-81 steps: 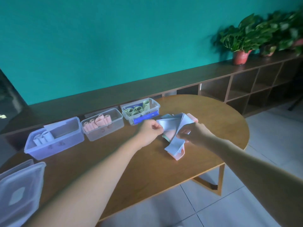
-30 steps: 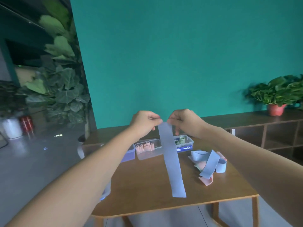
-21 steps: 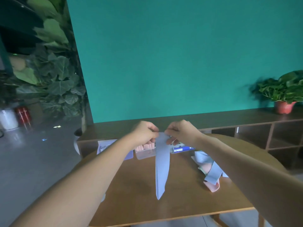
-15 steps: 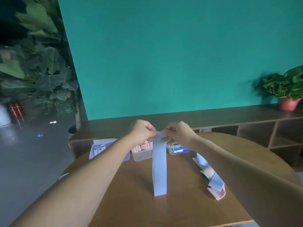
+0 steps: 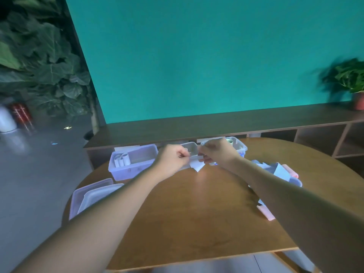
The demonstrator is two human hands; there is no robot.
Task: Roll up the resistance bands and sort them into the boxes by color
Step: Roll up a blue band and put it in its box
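Note:
My left hand (image 5: 173, 157) and my right hand (image 5: 215, 152) meet above the far part of the wooden table (image 5: 187, 213). Both pinch a pale blue resistance band (image 5: 196, 164), of which only a short bunched piece shows between them. Behind the hands stand three boxes: a purple box (image 5: 136, 168) holding pale blue rolls, a clear box (image 5: 190, 147) and another clear box (image 5: 239, 147), both largely hidden. A heap of loose blue and pink bands (image 5: 281, 172) lies to the right, partly under my right forearm.
Box lids (image 5: 92, 196) are stacked at the table's left edge. A long wooden shelf unit (image 5: 216, 125) runs behind the table along the teal wall, with a potted plant (image 5: 352, 81) at its right end. Large leafy plants (image 5: 43, 62) stand far left.
The blue band hung long from my raised hands; now only a short piece shows between them. My hands have come down close to the table and the boxes.

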